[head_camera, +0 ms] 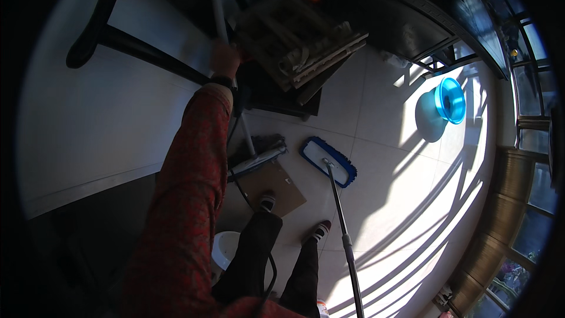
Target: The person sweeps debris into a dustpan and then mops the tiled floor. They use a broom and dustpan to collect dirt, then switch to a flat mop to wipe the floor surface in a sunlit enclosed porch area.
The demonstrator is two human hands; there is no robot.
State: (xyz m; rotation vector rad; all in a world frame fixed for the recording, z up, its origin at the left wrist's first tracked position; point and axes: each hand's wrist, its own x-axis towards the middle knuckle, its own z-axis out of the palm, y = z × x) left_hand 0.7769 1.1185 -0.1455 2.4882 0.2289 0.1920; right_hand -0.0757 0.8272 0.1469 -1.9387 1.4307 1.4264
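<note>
My left hand (pixel 225 59), in a red patterned sleeve, is closed around the upper pole (pixel 217 4) of a flat mop. That pole runs down to a mop head with grey fringe (pixel 269 145) beside a brown cardboard piece (pixel 273 187). A second flat mop with a blue fringed head (pixel 329 161) lies on the floor tiles, its metal pole (pixel 348 249) running out of the bottom of the picture. My right hand is out of view. A dark cord passes near my left forearm and down between my legs.
Folded wooden slatted pieces (pixel 309 57) rest on a low dark stand (pixel 282 108) ahead. A dark chair frame (pixel 145 55) is at upper left, a blue basin (pixel 450 100) at right, and a white bucket (pixel 224 249) by my left leg. Windows line the right side.
</note>
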